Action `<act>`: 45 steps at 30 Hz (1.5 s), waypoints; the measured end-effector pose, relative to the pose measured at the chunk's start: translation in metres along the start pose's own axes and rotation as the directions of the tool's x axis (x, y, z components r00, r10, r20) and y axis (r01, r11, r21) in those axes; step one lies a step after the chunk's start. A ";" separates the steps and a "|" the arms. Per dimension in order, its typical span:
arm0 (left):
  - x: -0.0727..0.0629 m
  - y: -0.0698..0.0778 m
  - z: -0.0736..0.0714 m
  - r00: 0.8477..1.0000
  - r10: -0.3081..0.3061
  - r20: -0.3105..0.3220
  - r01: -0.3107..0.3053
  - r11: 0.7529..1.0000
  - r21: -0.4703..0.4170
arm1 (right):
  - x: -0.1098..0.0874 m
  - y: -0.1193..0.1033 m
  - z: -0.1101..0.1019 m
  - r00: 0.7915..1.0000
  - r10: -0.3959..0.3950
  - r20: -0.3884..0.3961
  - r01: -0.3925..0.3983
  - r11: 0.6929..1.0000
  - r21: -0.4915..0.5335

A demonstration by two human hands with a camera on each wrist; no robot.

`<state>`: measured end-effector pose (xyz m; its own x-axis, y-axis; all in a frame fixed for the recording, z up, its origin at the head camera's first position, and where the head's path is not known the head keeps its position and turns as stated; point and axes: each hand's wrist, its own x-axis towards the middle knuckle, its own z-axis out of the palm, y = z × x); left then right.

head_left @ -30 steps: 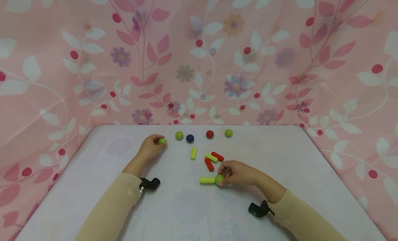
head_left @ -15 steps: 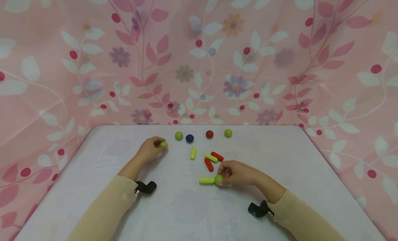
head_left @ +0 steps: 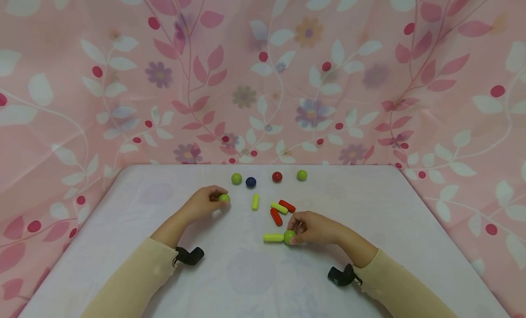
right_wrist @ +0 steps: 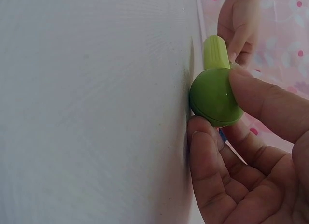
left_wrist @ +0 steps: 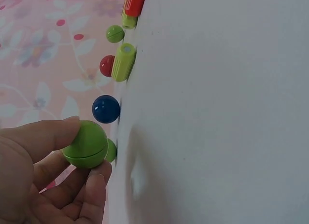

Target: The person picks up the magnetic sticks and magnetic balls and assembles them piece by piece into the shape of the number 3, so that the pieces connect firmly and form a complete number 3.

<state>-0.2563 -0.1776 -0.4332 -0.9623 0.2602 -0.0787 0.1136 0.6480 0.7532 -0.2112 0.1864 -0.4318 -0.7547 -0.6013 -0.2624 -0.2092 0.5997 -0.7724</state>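
Observation:
My left hand (head_left: pixel 204 202) pinches a green ball (left_wrist: pixel 87 144) between thumb and fingers; a gap to the white table shows in the left wrist view. In my right hand (head_left: pixel 314 227) a second green ball (right_wrist: pixel 216 97) is held between thumb and fingertips at the table surface. A yellow-green stick (head_left: pixel 273 237) extends left from this ball, its end against it; whether the two are joined I cannot tell. Just beyond the right hand lie two red sticks (head_left: pixel 276 216) and a yellow-green stick (head_left: pixel 279 208), close together. Another yellow-green stick (head_left: pixel 255 202) lies apart, right of the left hand.
Along the back of the white table (head_left: pixel 361 208) sit a green ball (head_left: pixel 236 178), a dark blue ball (head_left: pixel 251 182), a red ball (head_left: pixel 277 177) and another green ball (head_left: pixel 302 175). Pink floral cloth (head_left: pixel 263 108) hangs behind the table. Each wrist carries a black camera (head_left: pixel 191 256).
My left hand has moved right and nearer with its green ball. The right hand, its ball and the stick against it have stayed in place.

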 end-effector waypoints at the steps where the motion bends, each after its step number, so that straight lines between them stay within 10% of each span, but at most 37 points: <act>1: -0.001 0.001 0.001 1.000 0.002 0.007 -0.002 1.000 0.004 | 0.000 0.000 0.000 1.000 0.000 0.000 0.000 1.000 0.001; 12: -0.011 0.009 0.012 0.991 0.077 0.113 -0.076 0.997 -0.017 | 0.002 0.002 0.000 1.000 0.004 -0.003 -0.004 1.000 0.013; 30: -0.027 0.015 0.034 0.933 0.201 0.299 -0.179 0.979 -0.102 | -0.001 0.003 0.004 1.000 0.016 -0.001 -0.016 0.999 0.028; 45: -0.028 0.028 0.042 0.916 0.192 0.354 -0.165 0.981 -0.105 | 0.001 0.001 0.000 1.000 0.012 0.003 -0.012 1.000 0.018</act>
<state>-0.2156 -0.1365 -0.4379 -0.7719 0.6156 -0.1587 0.2443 0.5177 0.8200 -0.2124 0.1865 -0.4323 -0.7552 -0.5958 -0.2731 -0.1890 0.5969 -0.7797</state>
